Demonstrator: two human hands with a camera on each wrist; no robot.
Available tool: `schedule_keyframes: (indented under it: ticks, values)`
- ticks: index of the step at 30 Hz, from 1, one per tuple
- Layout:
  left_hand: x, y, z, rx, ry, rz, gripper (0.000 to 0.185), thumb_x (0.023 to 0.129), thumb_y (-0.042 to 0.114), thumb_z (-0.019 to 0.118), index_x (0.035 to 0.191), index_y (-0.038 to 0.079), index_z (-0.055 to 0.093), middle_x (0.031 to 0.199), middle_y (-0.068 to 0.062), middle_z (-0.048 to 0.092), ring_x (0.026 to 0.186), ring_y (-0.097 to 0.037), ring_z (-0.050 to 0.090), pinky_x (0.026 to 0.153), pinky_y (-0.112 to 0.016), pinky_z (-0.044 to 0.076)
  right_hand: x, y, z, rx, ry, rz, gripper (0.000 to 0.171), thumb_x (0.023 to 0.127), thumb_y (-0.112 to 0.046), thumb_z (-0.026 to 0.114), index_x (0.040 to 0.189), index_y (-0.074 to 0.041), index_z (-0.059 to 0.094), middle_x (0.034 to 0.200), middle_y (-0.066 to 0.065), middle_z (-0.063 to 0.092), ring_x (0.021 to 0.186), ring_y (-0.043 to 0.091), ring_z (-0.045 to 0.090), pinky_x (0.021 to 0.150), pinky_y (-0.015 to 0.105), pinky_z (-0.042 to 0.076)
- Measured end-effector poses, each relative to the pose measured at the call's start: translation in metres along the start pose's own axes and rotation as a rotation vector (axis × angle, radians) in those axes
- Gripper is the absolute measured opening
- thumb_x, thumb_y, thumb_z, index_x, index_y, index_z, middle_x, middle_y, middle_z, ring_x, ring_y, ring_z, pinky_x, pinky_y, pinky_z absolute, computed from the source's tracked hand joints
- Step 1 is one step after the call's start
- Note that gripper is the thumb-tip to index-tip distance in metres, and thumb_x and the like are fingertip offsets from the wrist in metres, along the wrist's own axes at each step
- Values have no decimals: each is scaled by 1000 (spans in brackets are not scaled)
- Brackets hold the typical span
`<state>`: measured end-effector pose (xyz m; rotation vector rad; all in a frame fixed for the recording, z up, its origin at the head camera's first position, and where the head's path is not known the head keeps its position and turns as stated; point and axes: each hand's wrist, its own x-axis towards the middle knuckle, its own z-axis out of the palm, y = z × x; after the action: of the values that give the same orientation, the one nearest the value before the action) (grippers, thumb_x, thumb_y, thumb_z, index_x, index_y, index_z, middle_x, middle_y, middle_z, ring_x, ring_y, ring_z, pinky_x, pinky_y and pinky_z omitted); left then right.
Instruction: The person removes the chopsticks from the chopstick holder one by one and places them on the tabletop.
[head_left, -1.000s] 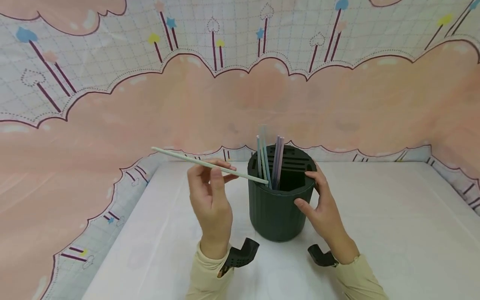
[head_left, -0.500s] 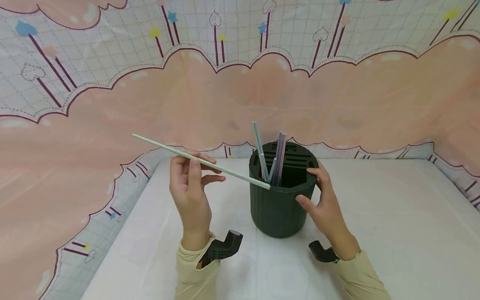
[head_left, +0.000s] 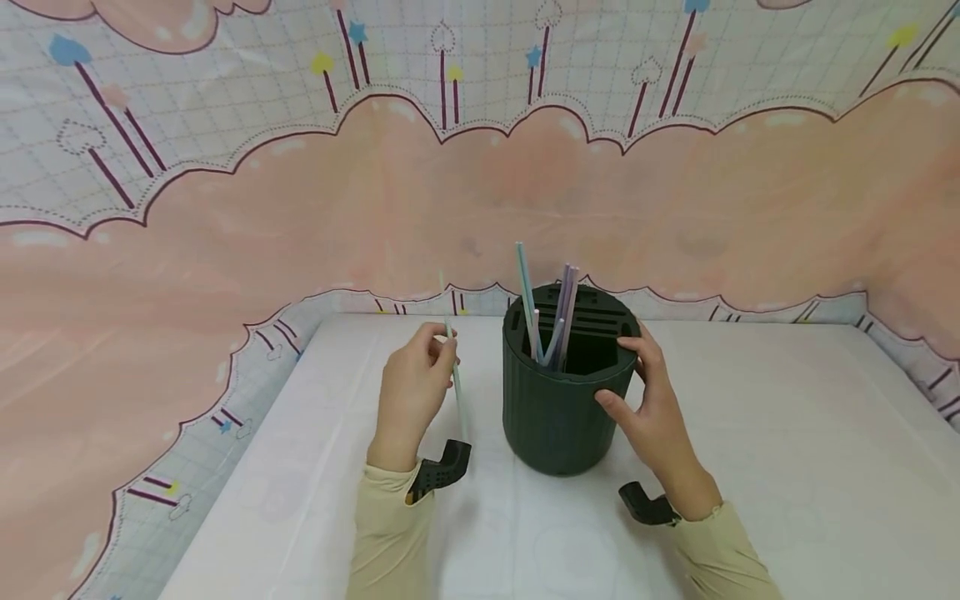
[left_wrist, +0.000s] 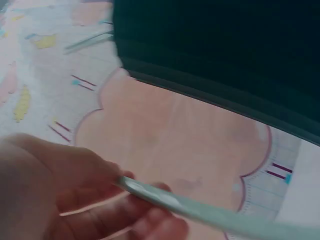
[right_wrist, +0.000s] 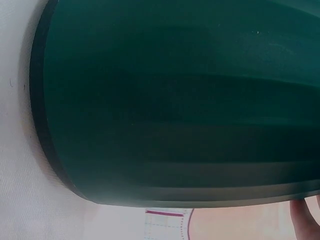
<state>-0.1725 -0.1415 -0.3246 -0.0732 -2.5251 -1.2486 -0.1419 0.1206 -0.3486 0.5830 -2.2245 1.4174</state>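
In the head view, my left hand [head_left: 416, 392] pinches a pale green straw [head_left: 459, 400] left of the container, apart from it. The straw hangs nearly upright and looks blurred; in the left wrist view the straw [left_wrist: 200, 210] runs out from thumb and fingertips toward the lower right. My right hand [head_left: 648, 425] grips the dark green container [head_left: 558, 425] at its right side, thumb on the outer wall and fingers near the rim. Several straws lean inside the container's open compartment, among them a light blue straw [head_left: 523, 271] and a lavender straw [head_left: 570, 308].
The container stands upright on a white table [head_left: 787, 450], with a slotted section of its top behind the open compartment. A printed cloth backdrop [head_left: 480, 208] rises behind the table. Each wrist wears a black camera mount, such as the left camera mount [head_left: 444, 468].
My left hand has drawn back left from the container and turned, so the green straw swings from slanting across the rim to nearly upright. One blue straw stands higher in the container. My right hand stays put.
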Motion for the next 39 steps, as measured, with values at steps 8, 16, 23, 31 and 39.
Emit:
schedule_keyframes:
  ticks: [8, 16, 23, 31, 39]
  values:
    - [6, -28, 28, 152, -205, -149, 21, 90, 22, 52, 107, 11, 58, 69, 2, 59, 47, -7, 56, 46, -26, 41, -2, 2, 2, -4, 2, 32, 58, 82, -12, 64, 128, -2, 31, 145, 16, 14, 132, 29, 16, 97, 59, 20]
    - [8, -60, 52, 107, -311, -259, 19, 89, 22, 54, 101, 8, 58, 65, 0, 59, 47, -10, 58, 52, -27, 45, -5, 2, 3, 11, 2, 30, 59, 80, -7, 65, 128, -1, 31, 145, 17, 14, 131, 32, 16, 96, 60, 20]
    - [3, -83, 70, 83, -362, -318, 20, 87, 20, 53, 99, 4, 58, 61, -2, 59, 46, -13, 57, 50, -26, 45, -6, 4, 3, 12, 6, 26, 58, 81, -10, 64, 128, -1, 31, 145, 17, 14, 132, 30, 15, 96, 61, 19]
    - [1, -87, 76, 189, -338, -308, 24, 82, 16, 53, 102, 3, 57, 58, -2, 58, 52, -15, 57, 69, -32, 45, -4, 4, 2, 12, 10, 8, 58, 82, -12, 64, 128, -1, 31, 145, 18, 14, 132, 31, 15, 97, 60, 19]
    - [1, -84, 75, 310, -288, -286, 31, 82, 19, 61, 110, 6, 56, 78, -8, 63, 63, -19, 56, 66, -33, 45, -1, 3, 1, 5, 3, 7, 58, 82, -13, 64, 129, -2, 30, 145, 16, 13, 132, 30, 14, 97, 60, 19]
